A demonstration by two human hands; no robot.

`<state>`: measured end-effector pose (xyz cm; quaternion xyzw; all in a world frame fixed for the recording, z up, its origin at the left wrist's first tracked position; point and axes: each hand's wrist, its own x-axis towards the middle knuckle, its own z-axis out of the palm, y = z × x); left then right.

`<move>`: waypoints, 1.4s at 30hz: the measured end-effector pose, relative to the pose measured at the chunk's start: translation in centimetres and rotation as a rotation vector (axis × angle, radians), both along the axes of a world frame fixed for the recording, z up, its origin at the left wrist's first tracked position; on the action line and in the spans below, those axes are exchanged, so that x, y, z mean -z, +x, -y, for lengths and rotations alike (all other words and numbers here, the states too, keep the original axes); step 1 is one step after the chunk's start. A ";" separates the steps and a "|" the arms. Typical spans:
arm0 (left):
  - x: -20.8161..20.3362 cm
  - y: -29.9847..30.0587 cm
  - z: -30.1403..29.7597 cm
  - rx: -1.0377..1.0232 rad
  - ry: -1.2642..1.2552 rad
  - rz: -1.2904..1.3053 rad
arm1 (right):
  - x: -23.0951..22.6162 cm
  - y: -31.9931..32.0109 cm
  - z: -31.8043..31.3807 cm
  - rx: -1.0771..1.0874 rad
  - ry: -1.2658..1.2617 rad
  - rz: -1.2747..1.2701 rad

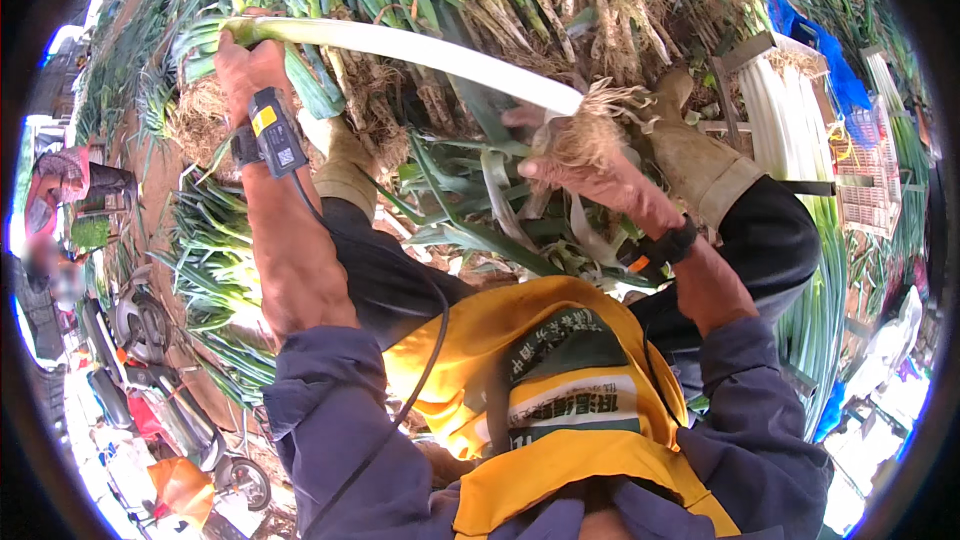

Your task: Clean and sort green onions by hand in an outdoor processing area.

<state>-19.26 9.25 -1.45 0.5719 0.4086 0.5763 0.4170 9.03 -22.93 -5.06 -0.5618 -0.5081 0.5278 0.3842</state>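
My left hand (250,70) is closed around a long green onion (430,48) near its green end. Its bare white stem runs across to the right, bending slightly down to a tuft of roots (594,132). Close beneath that root end is my right hand (600,180), thumb and fingers around peeled outer leaves (545,140); the fingers are partly blurred and hidden. Loose leaves (500,205) lie in a heap between my legs, below the right hand.
Unpeeled green onions with dirty roots (450,0) are piled ahead of me. Peeled white ones (785,120) fill a rack at my right, beside a blue plastic sheet (815,40) and a pale crate (868,175). Green leaves (215,260) lie at my left; parked scooters (150,380) stand beyond.
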 end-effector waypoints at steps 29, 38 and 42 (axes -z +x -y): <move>-4.0 12.8 12.0 0.723 -0.449 0.712 | -8.5 1.1 -10.7 0.204 0.454 -0.124; -4.0 12.4 12.0 0.700 -0.400 0.662 | -9.1 0.6 -14.0 0.083 0.594 -0.204; -4.2 9.9 10.7 0.537 -0.307 0.646 | -8.9 0.8 -12.1 0.454 0.502 0.388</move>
